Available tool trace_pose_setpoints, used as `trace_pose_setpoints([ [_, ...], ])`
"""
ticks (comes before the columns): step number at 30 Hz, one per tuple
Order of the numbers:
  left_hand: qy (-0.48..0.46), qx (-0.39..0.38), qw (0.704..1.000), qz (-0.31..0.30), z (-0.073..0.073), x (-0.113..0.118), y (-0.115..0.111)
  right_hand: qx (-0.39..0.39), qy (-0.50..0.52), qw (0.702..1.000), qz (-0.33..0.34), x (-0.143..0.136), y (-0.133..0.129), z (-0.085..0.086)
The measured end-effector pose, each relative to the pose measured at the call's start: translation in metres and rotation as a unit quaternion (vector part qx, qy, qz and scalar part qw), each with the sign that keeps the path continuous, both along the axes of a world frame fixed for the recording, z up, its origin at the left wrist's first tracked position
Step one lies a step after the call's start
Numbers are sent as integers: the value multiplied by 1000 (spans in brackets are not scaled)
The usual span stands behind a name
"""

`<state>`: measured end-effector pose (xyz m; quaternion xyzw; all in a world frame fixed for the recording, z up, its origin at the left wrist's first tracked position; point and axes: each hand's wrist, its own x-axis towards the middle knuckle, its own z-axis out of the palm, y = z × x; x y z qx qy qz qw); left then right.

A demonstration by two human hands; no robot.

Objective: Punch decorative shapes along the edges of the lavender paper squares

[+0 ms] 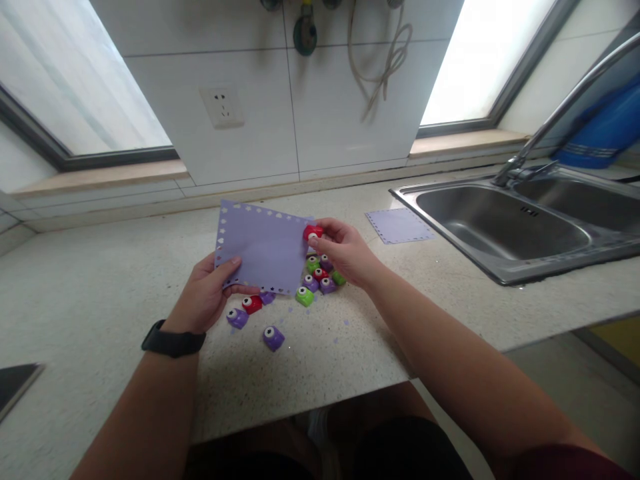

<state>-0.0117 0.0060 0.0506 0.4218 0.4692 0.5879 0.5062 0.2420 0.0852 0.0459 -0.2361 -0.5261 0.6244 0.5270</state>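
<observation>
Purple paper (pixel 265 247) slants in the left hand's (pixel 203 297) fingers, the right hand's (pixel 347 253) curled ones pinching a red punch (pixel 311 231).

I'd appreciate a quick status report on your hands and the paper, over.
Left hand gripping purple sheet; right hand holding red punch at sheet's edge. Other punches lie below.

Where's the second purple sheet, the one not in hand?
Head view, right side: the loose purple sheet lies on the counter, just left of the sink.
</observation>
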Motion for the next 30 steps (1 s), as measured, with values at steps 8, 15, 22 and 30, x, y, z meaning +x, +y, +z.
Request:
trace_pose_setpoints([
  [8,1,5,1000,-8,-4,-4,2,5,8,1000,7,0,2,-3],
  [15,7,6,1000,-6,-3,-3,2,9,9,1000,2,1,2,-2],
  [22,10,3,1000,-5,-2,-2,1,6,7,1000,-4,1,2,-1],
  [30,14,2,1000,-4,-2,-3,1,4,2,1000,-3,2,1,0],
])
